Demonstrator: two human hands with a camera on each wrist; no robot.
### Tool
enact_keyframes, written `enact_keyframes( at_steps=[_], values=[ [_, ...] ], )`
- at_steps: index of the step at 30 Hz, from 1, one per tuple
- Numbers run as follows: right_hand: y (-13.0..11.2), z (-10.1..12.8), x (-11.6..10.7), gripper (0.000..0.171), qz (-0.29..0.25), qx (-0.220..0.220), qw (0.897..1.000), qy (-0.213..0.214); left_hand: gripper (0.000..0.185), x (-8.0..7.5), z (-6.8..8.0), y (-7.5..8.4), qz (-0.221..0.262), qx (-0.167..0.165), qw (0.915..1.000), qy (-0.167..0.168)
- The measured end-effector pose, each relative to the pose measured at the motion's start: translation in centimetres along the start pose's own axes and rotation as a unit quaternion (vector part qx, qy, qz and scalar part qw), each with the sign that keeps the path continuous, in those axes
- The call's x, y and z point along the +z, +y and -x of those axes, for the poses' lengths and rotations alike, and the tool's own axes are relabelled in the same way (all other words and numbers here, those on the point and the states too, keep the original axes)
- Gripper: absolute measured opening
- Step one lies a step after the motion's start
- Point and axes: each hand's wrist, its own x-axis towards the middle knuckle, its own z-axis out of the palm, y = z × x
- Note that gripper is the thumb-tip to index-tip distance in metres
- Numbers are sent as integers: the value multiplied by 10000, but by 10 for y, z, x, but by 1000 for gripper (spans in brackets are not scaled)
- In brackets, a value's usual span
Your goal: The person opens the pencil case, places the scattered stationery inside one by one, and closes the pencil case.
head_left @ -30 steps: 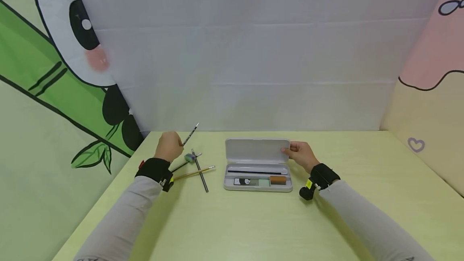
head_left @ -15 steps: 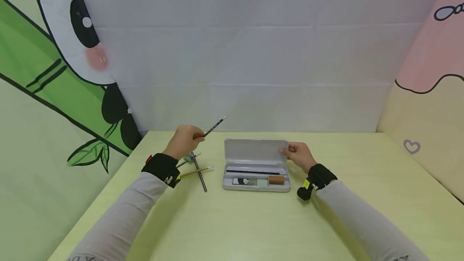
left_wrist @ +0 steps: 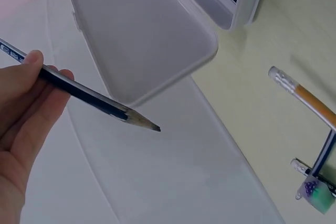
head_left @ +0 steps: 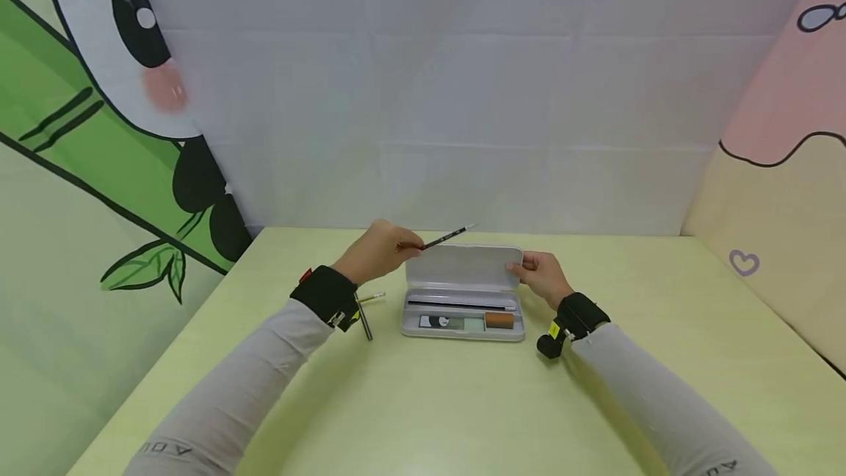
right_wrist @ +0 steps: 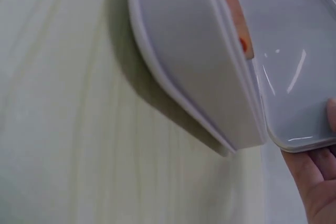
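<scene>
My left hand (head_left: 383, 250) pinches a dark striped pencil (left_wrist: 89, 93) between thumb and fingers; its sharpened tip is bare in the left wrist view. In the head view this pencil is held up in front of the raised lid (head_left: 463, 266) of a pale grey pencil case (head_left: 411, 330). The right hand (head_left: 543, 276) grips the lid's right edge, thumb on the inner face and fingers behind. Inside the case lie a dark pencil (head_left: 459, 305), a brown block (head_left: 499, 320) and a panda-printed piece (head_left: 436, 322).
Left of the case, partly behind my left wrist, lie a yellow pencil (left_wrist: 310, 100), a dark pencil (head_left: 366, 323) and a thin stick with a green-and-purple piece (left_wrist: 315, 192). A pale wall sheet (head_left: 463, 131) stands behind the table (head_left: 463, 410).
My left hand has carried the pencil rightward from beside the loose pencils to in front of the case lid. The right hand keeps its hold on the lid.
</scene>
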Motion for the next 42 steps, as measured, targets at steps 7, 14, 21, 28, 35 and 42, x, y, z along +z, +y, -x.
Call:
enact_keyframes(
  at_steps=[7, 14, 21, 28, 35, 42],
  values=[
    [1, -2, 0, 33, -95, 6, 9999, 70, 13, 24, -16, 10, -324, 507, 9966, -567],
    [6, -1, 8, 33, -305, 57, 9995, -98, 10, 59, -17, 18, -657, 686, 9897, -1070],
    [6, -3, 5, 33, -280, -88, 9995, -142, 9, 82, -23, 23, -892, 482, 9874, -1214],
    [7, -10, 0, 33, -287, -91, 9995, -90, 20, 93, -29, 20, -1133, 391, 9853, -1219],
    [6, -11, -4, 33, -277, -19, 9996, -80, 8, 103, -31, 18, -1278, 351, 9816, -1377],
    [4, -8, -4, 33, -287, -90, 9995, -75, 8, 109, -32, 17, -1362, 319, 9817, -1290]
  ],
)
